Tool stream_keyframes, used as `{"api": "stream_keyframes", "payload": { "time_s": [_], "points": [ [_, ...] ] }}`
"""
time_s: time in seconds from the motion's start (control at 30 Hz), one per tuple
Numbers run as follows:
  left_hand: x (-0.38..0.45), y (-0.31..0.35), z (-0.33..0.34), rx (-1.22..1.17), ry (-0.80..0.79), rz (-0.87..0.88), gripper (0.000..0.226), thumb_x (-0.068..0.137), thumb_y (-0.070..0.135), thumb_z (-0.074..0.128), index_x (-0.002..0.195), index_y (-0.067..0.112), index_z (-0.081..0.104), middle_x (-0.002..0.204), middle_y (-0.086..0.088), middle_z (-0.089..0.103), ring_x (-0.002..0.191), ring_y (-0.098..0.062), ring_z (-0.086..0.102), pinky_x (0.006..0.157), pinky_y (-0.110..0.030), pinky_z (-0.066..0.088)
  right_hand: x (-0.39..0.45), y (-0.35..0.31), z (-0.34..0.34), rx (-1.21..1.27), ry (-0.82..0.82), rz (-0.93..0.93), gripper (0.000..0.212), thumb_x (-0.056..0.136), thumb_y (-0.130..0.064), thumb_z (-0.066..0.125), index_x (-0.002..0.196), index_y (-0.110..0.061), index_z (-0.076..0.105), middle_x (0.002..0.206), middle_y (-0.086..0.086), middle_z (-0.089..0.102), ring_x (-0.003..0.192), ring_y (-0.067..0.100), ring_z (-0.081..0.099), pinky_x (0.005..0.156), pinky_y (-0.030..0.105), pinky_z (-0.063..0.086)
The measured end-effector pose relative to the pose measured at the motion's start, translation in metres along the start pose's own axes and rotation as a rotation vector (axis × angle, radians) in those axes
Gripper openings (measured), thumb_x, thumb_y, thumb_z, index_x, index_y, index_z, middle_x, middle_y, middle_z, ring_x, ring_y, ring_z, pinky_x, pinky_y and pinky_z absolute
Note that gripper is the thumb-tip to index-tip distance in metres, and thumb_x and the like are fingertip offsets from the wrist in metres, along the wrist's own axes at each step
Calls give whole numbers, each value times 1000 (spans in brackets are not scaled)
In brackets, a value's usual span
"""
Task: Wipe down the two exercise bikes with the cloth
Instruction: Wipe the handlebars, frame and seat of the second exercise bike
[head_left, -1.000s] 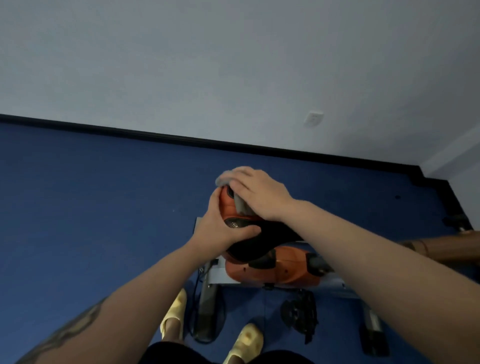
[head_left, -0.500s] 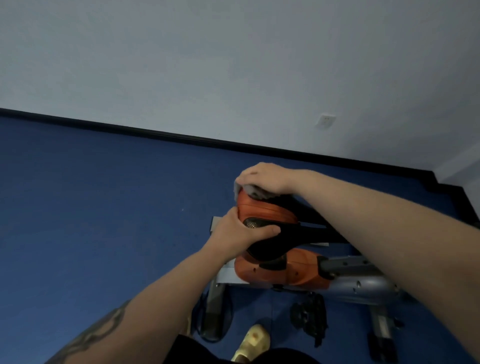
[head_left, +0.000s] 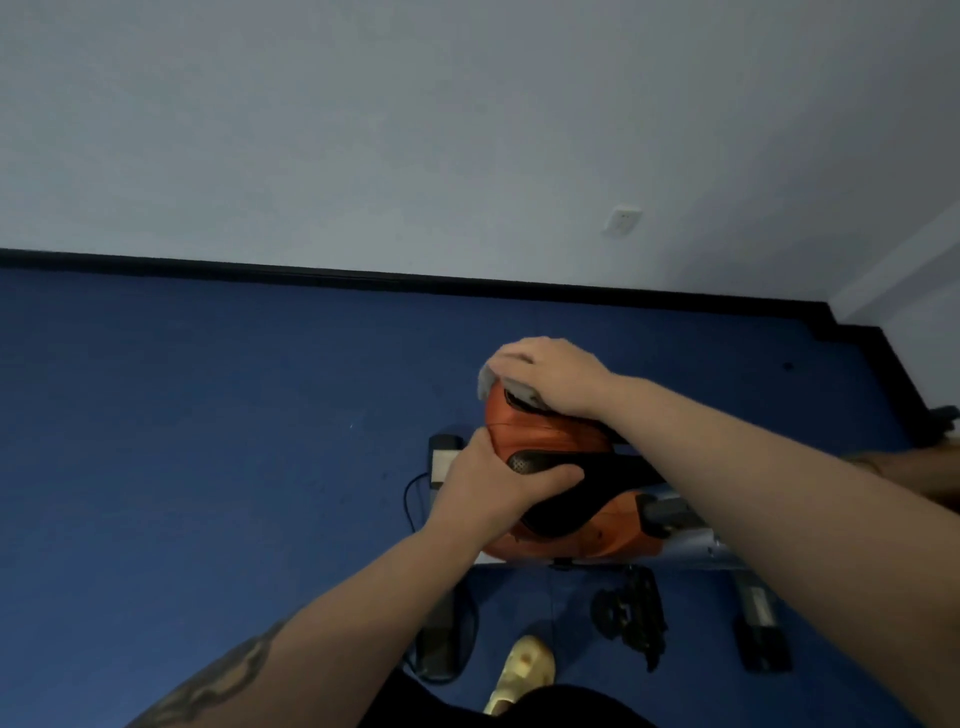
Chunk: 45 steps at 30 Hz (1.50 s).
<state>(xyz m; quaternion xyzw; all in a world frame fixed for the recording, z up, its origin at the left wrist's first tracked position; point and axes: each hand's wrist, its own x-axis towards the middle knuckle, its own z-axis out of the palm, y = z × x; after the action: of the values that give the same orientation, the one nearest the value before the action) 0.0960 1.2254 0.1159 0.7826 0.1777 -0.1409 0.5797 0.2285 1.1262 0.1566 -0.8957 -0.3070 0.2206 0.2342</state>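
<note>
The person stands over an orange-and-black exercise bike (head_left: 561, 535) on the blue floor (head_left: 208, 441), looking down at its saddle (head_left: 545, 447). The right hand (head_left: 550, 376) lies over a grey cloth (head_left: 511, 387) at the far end of the saddle, fingers curled over the cloth's edge and pressing it against the orange surface; only a strip of cloth shows beneath the palm and fingertips. The left hand (head_left: 493, 486) grips the near left side of the saddle, thumb laid across the black centre panel and the fingers wrapped round the edge, out of sight.

Compared with half a second ago, the right hand and cloth sit at much the same far end of the saddle, with slightly more grey cloth showing at the left of the fingers. A second ago that hand lay further forward along the top of the saddle, with its fingers spread flatter. The left hand has kept its hold on the same side throughout. The view has shifted a little, so the wall socket (head_left: 622, 221) now appears further left in the frame than half a second ago.

Below the saddle, a black pedal (head_left: 631, 618) hangs beside the grey frame, and a pale yellow shoe (head_left: 522, 675) stands on the floor at the bottom edge. A black skirting (head_left: 311, 273) runs along the foot of the grey wall (head_left: 415, 114). At the right edge a brownish shape is partly cut off and cannot be identified.
</note>
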Motion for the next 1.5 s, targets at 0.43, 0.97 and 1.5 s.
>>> {"api": "stream_keyframes", "payload": {
  "time_s": [0.43,0.97,1.5],
  "points": [
    [1,1,-2,148,-12,25,85,39,79,75,106,34,49,94,15,66,86,-2,63,75,-35,58,-29,-16,32,-249,241,-44,28,97,-48,42,108,-36,66,127,-9,53,119,17,42,89,39,38],
    [6,7,-24,219,-126,165,152,27,81,76,151,33,2,155,8,17,142,-13,25,115,-41,32,-52,-2,27,-59,382,436,40,102,-49,25,135,-41,46,133,-6,54,122,19,48,99,43,35],
    [76,55,-6,729,3,823,25,97,29,45,97,24,70,101,8,70,96,-14,61,83,-32,46,-94,-25,76,-233,629,713,49,99,-45,20,145,-39,36,148,-7,42,141,20,29,114,45,24]
  ]
}}
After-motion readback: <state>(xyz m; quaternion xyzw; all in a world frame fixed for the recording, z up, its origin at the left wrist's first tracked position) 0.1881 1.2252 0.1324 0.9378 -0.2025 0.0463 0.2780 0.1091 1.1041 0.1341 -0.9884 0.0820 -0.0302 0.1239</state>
